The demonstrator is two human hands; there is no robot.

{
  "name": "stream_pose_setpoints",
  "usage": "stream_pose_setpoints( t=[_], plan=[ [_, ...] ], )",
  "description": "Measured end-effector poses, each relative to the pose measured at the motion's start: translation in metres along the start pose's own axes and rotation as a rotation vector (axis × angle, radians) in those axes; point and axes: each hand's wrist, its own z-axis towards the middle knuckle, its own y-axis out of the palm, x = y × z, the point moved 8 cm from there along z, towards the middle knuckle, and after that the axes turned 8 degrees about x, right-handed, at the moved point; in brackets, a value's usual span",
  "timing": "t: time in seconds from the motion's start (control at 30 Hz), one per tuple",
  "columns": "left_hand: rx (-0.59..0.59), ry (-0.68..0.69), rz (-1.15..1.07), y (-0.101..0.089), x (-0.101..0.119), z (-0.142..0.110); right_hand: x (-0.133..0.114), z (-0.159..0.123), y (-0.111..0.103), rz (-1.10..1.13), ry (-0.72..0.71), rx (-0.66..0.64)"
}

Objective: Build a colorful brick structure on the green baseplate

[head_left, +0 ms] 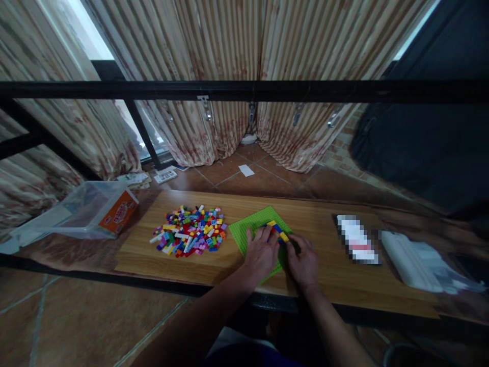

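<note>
A green studded baseplate (pixel 244 232) lies turned at an angle on the wooden board. On it stands a row of yellow, blue and red toy bricks (pixel 277 229), partly covered by my hands. My left hand (pixel 262 253) rests over the plate with its fingers curled at the near-left side of the row; what is under the fingertips is hidden. At the plate's right edge, my right hand (pixel 304 261) is closed, thumb and forefinger beside the yellow end of the row. To the left is a loose pile of mixed coloured bricks (pixel 194 232).
A clear plastic box (pixel 86 214) with an orange label stands at the left end. Right of the plate lies a phone-like flat object (pixel 358 239), its face blurred out, then a white plastic packet (pixel 416 260). A black rail (pixel 244 90) crosses beyond the board, before striped curtains.
</note>
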Motion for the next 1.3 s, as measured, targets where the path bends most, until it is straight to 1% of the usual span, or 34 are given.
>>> stream_pose_setpoints(
  t=[0.13, 0.27, 0.37, 0.47, 0.6, 0.7, 0.83, 0.93, 1.0, 1.07, 1.23, 1.3],
  plan=[
    [0.061, -0.017, -0.13, -0.015, -0.009, -0.014, 0.0, 0.0, 0.0, 0.01, 0.0, -0.004],
    [0.137, -0.048, -0.181, -0.027, -0.027, -0.039, 0.0, -0.001, 0.0, 0.013, -0.009, 0.005],
    [0.152, -0.046, -0.181, -0.032, -0.039, -0.058, 0.001, -0.002, -0.001, 0.001, -0.024, 0.004],
    [0.142, -0.052, -0.193, -0.036, -0.046, -0.07, 0.001, -0.002, 0.002, -0.012, -0.055, -0.017],
    [0.1, -0.017, -0.212, -0.039, -0.043, -0.073, 0.0, -0.003, 0.005, -0.067, -0.088, -0.032],
    [0.097, -0.009, -0.213, -0.04, -0.04, -0.071, -0.001, -0.003, 0.007, -0.111, -0.101, -0.031],
    [0.14, -0.033, -0.262, -0.04, -0.039, -0.073, 0.002, -0.004, 0.006, -0.161, -0.136, -0.027],
    [0.198, -0.089, -0.295, -0.045, -0.046, -0.079, 0.006, -0.005, 0.008, -0.185, -0.165, -0.058],
    [0.233, -0.141, -0.294, -0.053, -0.056, -0.084, 0.008, -0.005, 0.009, -0.203, -0.184, -0.061],
    [0.279, -0.207, -0.262, -0.067, -0.072, -0.089, 0.01, -0.004, 0.008, -0.226, -0.201, -0.048],
    [0.487, -0.432, -0.116, -0.122, -0.134, -0.11, 0.012, -0.004, 0.009, -0.224, -0.238, -0.051],
    [0.508, -0.475, -0.038, -0.138, -0.153, -0.117, 0.014, -0.004, 0.008, -0.236, -0.234, -0.051]
  ],
)
